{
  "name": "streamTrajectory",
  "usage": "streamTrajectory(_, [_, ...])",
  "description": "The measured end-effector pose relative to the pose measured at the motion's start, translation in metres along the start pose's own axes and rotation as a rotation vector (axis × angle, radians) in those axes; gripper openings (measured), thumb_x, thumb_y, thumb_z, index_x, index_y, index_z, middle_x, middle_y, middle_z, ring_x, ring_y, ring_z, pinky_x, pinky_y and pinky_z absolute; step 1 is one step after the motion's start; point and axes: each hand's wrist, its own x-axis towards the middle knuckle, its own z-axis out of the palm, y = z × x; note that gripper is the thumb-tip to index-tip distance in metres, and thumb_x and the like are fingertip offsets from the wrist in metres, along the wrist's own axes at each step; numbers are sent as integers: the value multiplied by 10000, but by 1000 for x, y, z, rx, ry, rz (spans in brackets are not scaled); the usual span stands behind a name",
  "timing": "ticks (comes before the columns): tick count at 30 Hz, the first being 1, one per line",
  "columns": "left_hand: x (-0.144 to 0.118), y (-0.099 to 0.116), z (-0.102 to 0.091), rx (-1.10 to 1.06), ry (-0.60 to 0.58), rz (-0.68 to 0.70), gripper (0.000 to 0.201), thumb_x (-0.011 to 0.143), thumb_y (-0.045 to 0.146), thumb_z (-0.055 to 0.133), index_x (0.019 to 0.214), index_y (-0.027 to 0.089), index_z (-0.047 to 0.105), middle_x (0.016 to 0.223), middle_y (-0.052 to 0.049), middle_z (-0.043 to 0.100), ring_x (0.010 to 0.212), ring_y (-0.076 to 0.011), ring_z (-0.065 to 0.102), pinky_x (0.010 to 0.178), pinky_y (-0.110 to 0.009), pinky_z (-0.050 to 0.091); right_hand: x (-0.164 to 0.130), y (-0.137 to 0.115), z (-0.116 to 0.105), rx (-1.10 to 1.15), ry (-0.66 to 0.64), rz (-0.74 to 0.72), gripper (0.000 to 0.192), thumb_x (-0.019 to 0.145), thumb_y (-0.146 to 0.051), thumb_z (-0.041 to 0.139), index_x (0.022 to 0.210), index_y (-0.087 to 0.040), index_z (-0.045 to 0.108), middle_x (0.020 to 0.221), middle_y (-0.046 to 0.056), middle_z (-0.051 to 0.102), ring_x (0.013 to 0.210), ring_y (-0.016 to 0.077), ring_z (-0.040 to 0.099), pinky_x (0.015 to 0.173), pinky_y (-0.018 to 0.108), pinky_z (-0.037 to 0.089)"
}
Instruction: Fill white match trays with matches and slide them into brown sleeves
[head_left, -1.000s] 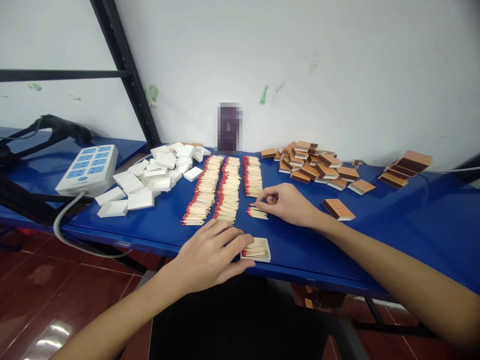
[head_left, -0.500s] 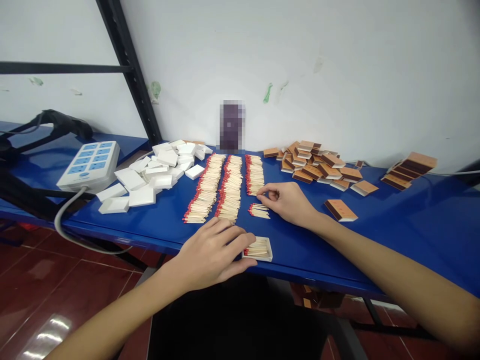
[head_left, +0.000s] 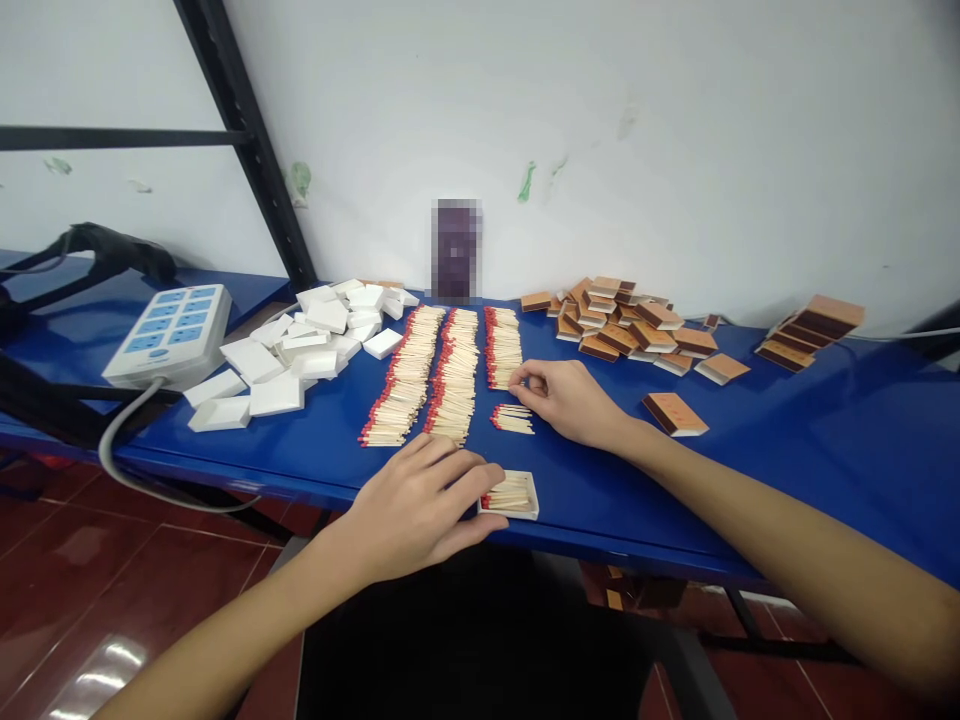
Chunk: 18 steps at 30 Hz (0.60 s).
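Observation:
My left hand (head_left: 427,505) grips the left end of a small white matchbox tray (head_left: 531,508) at the table's front edge, thumb on the near side and fingers on the far side. Red-headed matches (head_left: 511,492) lie inside it. My right hand (head_left: 566,400) is closed in a pinch, its fingertips at the lower end of the right-hand row of matches (head_left: 502,340); whether a match is between them is hidden. Just below is a small separate group of matches (head_left: 513,418). Two longer rows, a middle one (head_left: 454,375) and a left one (head_left: 406,375), lie alongside.
White empty trays (head_left: 277,360) are heaped at the left, near a power strip (head_left: 169,335). Brown matchbox sleeves (head_left: 622,320) pile up at the back right, with a stack (head_left: 814,330) farther right and one single sleeve (head_left: 675,414) beside my right forearm. A blurred dark object (head_left: 456,250) stands against the wall.
The whole view has shifted slightly, so things appear a little farther left. Both hands keep almost the same places on the tray and at the match row.

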Motion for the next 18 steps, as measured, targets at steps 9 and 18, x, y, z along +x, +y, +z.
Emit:
streamTrajectory(9, [1,-1,1,-1,8,3,261,965,371,558,1110,154,554,1009,-59,676,950,-231,604,824,-360,468,-1,2,0,16,-36,22,191,878,-289,531,825,-170,670,552,-39,528,493,106,412,552,250,280])
streamTrajectory(18, [0,1,-1,10,8,1,253,968,371,548,1104,158,562,992,-64,682,945,-233,613,811,-359,472,-4,-6,-10,45,-132,34,178,858,-278,539,794,-175,670,565,-31,532,516,110,435,544,252,294])
